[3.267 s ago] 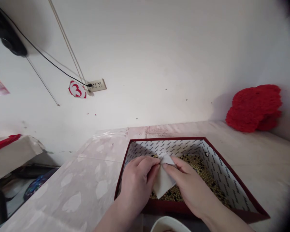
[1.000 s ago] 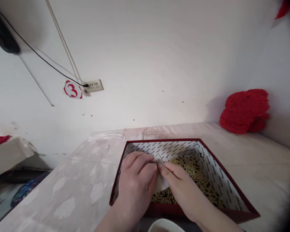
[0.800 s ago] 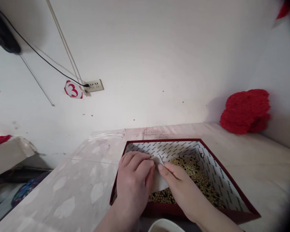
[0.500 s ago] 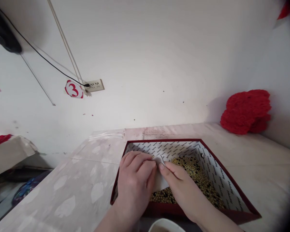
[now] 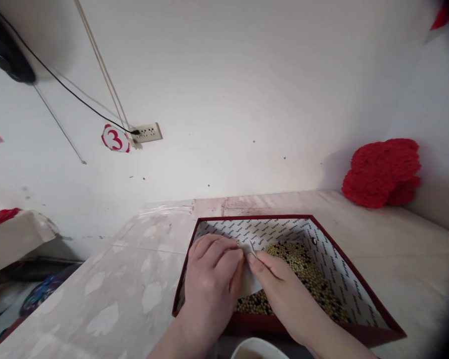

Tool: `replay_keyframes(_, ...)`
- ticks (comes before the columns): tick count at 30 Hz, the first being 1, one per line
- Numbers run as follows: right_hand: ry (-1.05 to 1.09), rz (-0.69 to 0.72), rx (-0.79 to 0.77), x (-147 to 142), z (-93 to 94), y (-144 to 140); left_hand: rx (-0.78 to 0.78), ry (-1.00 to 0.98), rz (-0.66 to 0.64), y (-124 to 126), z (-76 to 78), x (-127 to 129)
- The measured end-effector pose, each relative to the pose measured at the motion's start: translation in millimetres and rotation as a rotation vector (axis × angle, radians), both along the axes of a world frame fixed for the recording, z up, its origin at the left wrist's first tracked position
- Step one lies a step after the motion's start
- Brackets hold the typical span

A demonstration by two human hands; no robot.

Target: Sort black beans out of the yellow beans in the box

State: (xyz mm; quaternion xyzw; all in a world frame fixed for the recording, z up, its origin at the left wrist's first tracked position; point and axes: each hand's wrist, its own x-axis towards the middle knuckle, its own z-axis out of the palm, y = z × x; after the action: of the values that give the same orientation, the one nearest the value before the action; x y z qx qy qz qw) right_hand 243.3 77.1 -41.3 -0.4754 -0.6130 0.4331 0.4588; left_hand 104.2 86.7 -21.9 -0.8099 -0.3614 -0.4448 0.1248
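A thin white piece (image 5: pixel 250 283), paper or cloth I cannot tell, is between my two hands over the box. My left hand (image 5: pixel 211 279) is closed, its fingers curled over the left side of the piece. Thumb and fingers of my right hand (image 5: pixel 279 281) pinch its upper right edge. Below them, a dark red box (image 5: pixel 353 274) with a white, black-lettered lining holds many small yellowish and black beans or beads (image 5: pixel 297 259). My hands hide the box's left part and some of its contents.
A white container's rim (image 5: pixel 254 341) shows at the bottom edge, close under the right wrist. A pale patterned cloth covers the table (image 5: pixel 134 279). A fluffy red bundle (image 5: pixel 381 172) rests at the back right against the wall. A socket strip (image 5: pixel 147 132) with a plugged-in cable is on the wall.
Both hands keep the same grip on the white piece, with hardly any movement. The whole view has shifted very slightly.
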Motion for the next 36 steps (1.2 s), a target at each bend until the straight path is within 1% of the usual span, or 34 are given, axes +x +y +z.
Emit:
replay_keyframes(2,0.038,0.001,0.006,-0.4,0.0,0.8,0.008,0.017,-0.033,-0.2,0.2,1.4)
replay_keyframes(3,0.043,-0.001,0.008,-0.4,-0.2,1.1,0.006,0.020,-0.028,-0.2,0.3,1.8)
replay_keyframes(7,0.015,-0.005,-0.013,0.3,-0.6,1.1,-0.003,-0.014,0.032,0.9,0.9,1.1)
replay_keyframes(12,0.078,-0.004,-0.024,0.8,2.4,-0.3,0.029,0.035,-0.030,0.0,1.9,0.4)
replay_keyframes(16,0.056,-0.042,-0.049,0.4,3.0,-0.9,0.005,0.002,0.055,-0.8,2.0,0.6)
replay_keyframes(17,0.056,-0.047,-0.048,0.1,3.3,-1.1,0.006,0.000,0.058,-1.0,1.9,0.8)
replay_keyframes(21,0.108,-0.040,-0.052,-0.5,7.0,-2.1,0.026,0.046,-0.010,-0.6,1.4,0.8)
replay_keyframes(26,0.061,-0.050,-0.077,0.7,7.5,-2.2,0.000,0.003,0.079,1.3,0.3,-0.5)
replay_keyframes(30,0.125,-0.048,-0.057,0.5,3.6,-0.8,0.019,0.058,-0.017,0.0,1.1,1.2)
replay_keyframes(31,0.136,-0.049,-0.060,0.3,2.8,-0.4,0.018,0.063,-0.019,-0.3,1.3,1.5)
replay_keyframes(34,0.120,-0.064,-0.089,0.1,0.9,0.0,-0.001,0.025,0.047,0.3,1.3,1.4)
replay_keyframes(36,0.111,-0.070,-0.092,0.4,0.0,-0.1,-0.001,0.009,0.062,1.2,0.5,0.9)
